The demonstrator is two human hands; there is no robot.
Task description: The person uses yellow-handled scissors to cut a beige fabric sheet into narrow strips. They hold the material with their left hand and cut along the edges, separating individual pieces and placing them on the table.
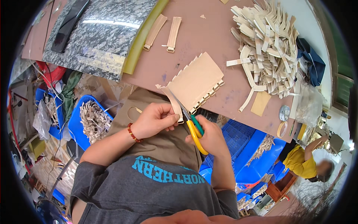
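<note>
Cutting strips from a joined tan sheet at the table edge.

Left to right: a blue bin [86, 123] of pale scraps sits low at the left; the left hand [154, 120] pinches the end strip [174, 106] of the sheet [195, 83], fingers closed on it; the right hand [212, 137] grips yellow scissors [192, 125], blades almost shut at the strip's base. Several strips remain joined, so much cutting seems left, while a big pile [266, 44] of loose strips lies on the table [209, 33] at the right. Nothing blocks the blades.
</note>
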